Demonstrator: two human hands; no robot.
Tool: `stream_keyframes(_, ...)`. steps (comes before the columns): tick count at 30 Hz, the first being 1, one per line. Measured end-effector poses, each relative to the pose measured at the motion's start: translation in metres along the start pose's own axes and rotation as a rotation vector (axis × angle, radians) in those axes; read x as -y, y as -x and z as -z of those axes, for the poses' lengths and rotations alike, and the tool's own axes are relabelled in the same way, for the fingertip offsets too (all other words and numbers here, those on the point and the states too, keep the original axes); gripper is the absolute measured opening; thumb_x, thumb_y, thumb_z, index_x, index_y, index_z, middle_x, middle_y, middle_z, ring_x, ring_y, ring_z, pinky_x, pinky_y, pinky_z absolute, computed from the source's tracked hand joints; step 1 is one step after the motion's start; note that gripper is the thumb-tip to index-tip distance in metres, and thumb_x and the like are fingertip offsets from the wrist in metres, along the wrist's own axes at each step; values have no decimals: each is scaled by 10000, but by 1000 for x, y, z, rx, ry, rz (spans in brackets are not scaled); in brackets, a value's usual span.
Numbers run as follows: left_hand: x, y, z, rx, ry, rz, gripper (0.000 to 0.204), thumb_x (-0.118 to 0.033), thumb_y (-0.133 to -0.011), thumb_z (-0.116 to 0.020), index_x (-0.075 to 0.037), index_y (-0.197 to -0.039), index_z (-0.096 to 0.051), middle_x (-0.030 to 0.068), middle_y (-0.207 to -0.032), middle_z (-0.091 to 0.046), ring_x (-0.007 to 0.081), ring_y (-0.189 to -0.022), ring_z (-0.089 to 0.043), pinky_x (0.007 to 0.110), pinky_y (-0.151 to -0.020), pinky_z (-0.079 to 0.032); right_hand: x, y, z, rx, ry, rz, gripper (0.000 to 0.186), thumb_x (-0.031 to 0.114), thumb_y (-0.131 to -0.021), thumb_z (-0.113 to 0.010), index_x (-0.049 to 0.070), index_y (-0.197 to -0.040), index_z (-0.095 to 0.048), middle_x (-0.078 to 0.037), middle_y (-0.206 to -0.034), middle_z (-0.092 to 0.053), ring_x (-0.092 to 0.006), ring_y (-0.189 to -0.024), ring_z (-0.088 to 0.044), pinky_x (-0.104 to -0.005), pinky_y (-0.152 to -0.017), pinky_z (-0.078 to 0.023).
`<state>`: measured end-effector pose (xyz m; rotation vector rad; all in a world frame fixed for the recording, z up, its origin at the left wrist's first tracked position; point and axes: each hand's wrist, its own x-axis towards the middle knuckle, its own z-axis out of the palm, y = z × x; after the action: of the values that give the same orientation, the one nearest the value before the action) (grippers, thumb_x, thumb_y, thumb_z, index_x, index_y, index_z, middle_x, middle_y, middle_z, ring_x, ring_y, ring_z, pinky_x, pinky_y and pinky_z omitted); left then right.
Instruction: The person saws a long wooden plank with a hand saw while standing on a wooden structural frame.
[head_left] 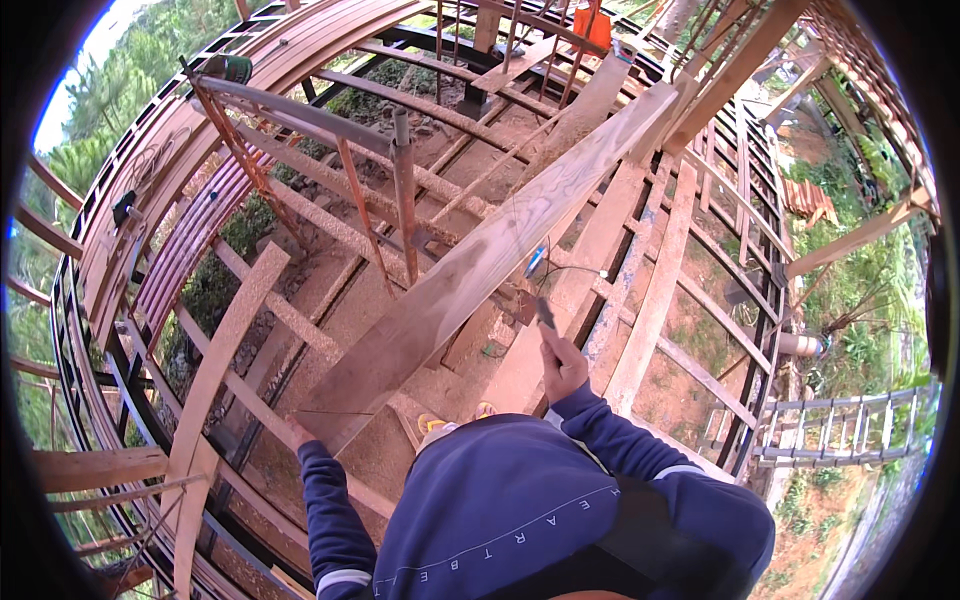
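A long pale wooden plank (500,240) slants from my lap up to the far right, resting over the rusty frame. My left hand (299,433) grips its near left corner, and the plank's edge mostly hides the fingers. A thin line runs across the plank end beside that hand. My right hand (563,366) is closed around a slim dark tool (545,314), raised just right of the plank. A small blue object (535,262) with a thin wire sits at the plank's right edge, above the tool.
I am up on an open frame of wooden battens and dark steel beams, with bare earth below. A rusty upright pipe (404,195) stands left of the plank. An orange container (592,25) sits far back. A ladder-like frame (840,430) lies at the right.
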<state>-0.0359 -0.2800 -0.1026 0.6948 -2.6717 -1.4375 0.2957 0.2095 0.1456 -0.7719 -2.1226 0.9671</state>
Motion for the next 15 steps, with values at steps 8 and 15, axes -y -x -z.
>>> stream_keyframes(8, -56, 87, -20, 263, 105, 247, 922, -735, -916, -424, 116, -1225, -597, 207, -1153, -666, 288, -1010, -642, 356, -894, -505, -154, -106, -51, -309, 420, -298, 384, 228, -890, -649, 127, -1260, -626, -183, -912, -546, -392, -822, -563, -463, -745, -486)
stream_keyframes(15, -33, 75, -7, 266, 399, 313, 898, -723, -923, -425, 93, -1268, -573, 167, -1172, -667, 305, -995, -655, 376, -918, -515, -180, -182, -140, -359, 653, -154, 381, 180, -838, -675, 147, -1217, -645, -199, -970, -512, -419, -940, -517, -518, -850, -449)
